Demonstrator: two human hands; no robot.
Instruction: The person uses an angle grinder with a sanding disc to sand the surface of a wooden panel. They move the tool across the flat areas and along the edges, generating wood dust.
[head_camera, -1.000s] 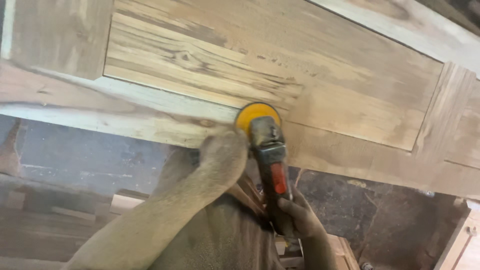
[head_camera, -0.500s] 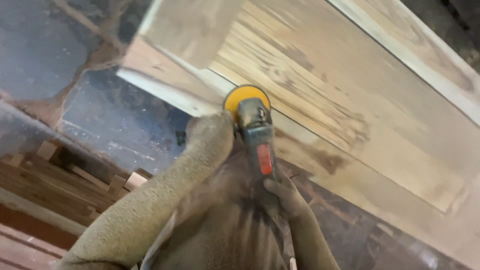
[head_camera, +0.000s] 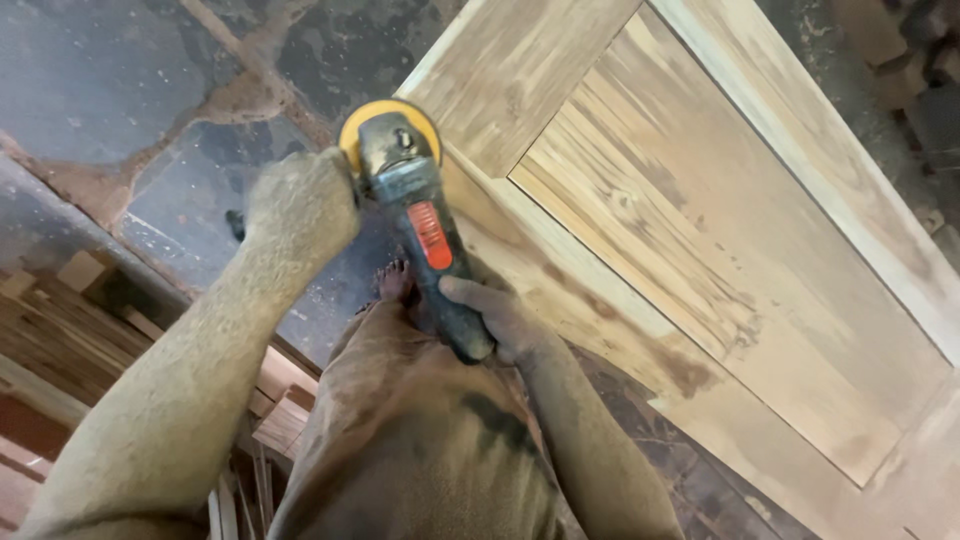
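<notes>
Fingers of the right hand (head_camera: 505, 325) curl tight around the dark rear body of the angle grinder (head_camera: 420, 225), just behind its red switch. Dust-caked, the left hand (head_camera: 300, 205) is closed in a fist at the tool's head, apparently on a side handle that stays hidden. At the front, the yellow sanding disc (head_camera: 388, 118) sits at the near corner of the panelled wooden door (head_camera: 700, 220), which lies flat over the dark stone floor (head_camera: 120, 90). Stacked wood offcuts (head_camera: 60, 320) lie to the left.
</notes>
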